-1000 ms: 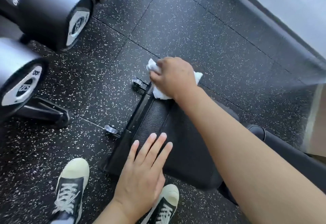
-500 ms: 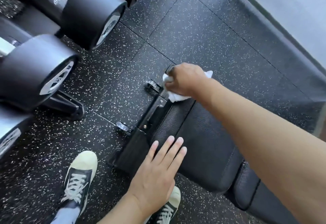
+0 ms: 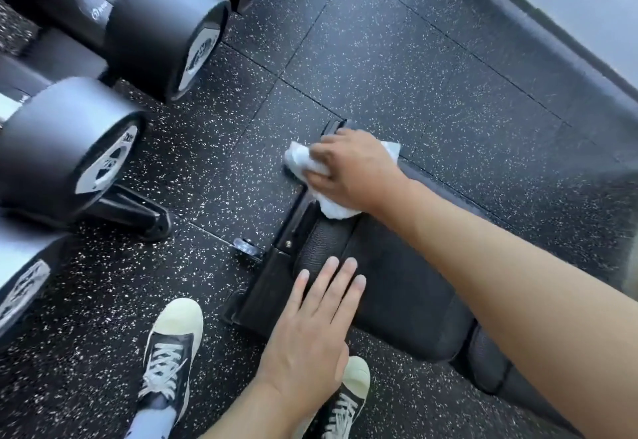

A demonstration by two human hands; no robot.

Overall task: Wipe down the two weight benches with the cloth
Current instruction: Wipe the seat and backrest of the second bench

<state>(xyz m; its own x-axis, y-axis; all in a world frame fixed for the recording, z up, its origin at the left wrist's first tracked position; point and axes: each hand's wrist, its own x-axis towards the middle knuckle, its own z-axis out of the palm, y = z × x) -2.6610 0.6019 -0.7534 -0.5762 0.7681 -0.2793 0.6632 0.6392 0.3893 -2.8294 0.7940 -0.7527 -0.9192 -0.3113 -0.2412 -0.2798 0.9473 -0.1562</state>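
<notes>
Pressing down at the far end of a black padded weight bench with grained leather-look upholstery (image 3: 397, 266), the right hand (image 3: 348, 169) has its fingers (image 3: 322, 153) clenched around a crumpled white cloth (image 3: 300, 159). Soft, wrinkled folds of that cloth bulge out past the knuckles on the left, and another lump shows under the heel of the hand, where it lies on the end of the pad and the metal frame. A small corner of it also sticks out on the far side of the wrist.

The bench's long axis runs diagonally, from the lower right of the view up toward the centre, and its end points away toward the upper left. A seam splits the cushion near the lower right edge. At the bench's end sits a flat black metal crossbar (image 3: 276, 266) lying square to the pad, with a small clear wheel (image 3: 247, 247) at its nearer tip.

The left hand (image 3: 310, 331) lies flat and open on the surface, palm down, fingers (image 3: 336, 283) straight and close together, gripping nothing; their tips rest on the pebbled pad just beside the crossbar.

Below are two black canvas sneakers with white laces and pale rubber toe caps (image 3: 172, 345) on black rubber floor tiles flecked with white (image 3: 397, 58). Heavy round black dumbbell heads with silver end plates (image 3: 165, 31) sit on a rack at the left.
</notes>
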